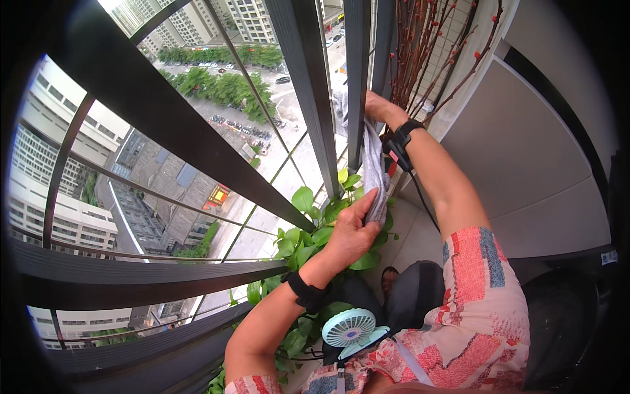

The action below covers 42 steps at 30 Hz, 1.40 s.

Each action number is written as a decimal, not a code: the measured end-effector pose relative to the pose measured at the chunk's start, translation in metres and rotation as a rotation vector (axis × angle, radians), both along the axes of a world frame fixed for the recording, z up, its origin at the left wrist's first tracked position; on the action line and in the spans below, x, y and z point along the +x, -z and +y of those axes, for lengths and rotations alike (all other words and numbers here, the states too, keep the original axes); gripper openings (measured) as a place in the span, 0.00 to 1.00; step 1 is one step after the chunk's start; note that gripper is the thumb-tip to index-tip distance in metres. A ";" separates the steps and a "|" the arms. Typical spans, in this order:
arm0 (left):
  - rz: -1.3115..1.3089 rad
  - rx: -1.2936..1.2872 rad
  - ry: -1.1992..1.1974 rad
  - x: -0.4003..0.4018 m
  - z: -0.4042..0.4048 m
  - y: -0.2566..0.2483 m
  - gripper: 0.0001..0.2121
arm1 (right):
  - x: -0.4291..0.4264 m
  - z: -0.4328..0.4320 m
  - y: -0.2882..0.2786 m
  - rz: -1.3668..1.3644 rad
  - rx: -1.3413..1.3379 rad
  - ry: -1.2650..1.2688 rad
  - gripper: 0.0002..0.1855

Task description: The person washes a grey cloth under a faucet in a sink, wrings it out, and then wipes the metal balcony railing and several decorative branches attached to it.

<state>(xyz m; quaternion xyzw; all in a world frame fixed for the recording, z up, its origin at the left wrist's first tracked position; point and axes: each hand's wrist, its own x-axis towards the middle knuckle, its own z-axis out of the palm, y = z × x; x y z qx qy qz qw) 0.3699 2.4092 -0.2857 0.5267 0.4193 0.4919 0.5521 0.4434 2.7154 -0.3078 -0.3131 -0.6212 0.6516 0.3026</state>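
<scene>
A grey cloth (pixel 375 170) hangs between my two hands beside a dark upright bar (pixel 358 74) of the balcony railing. My left hand (pixel 352 229) pinches the cloth's lower end between thumb and fingers, just above green leafy plants (pixel 315 236). Farther up, my right hand (pixel 383 109) reaches to the same bar, with its fingers hidden behind it. Part of the cloth shows on the bar's other side, near those fingers. How my right fingers hold the cloth cannot be seen.
Dark red branches with red buds (pixel 418 54) stand right of my right hand. A light-coloured cabinet (pixel 521 143) curves along the right. A small turquoise fan (pixel 349 329) hangs at my chest. Beyond the railing, a street (pixel 290 111) lies far below.
</scene>
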 end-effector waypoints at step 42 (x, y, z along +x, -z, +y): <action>-0.035 -0.023 -0.018 -0.034 -0.079 -0.015 0.26 | -0.033 -0.108 0.017 -0.398 1.498 -0.020 0.01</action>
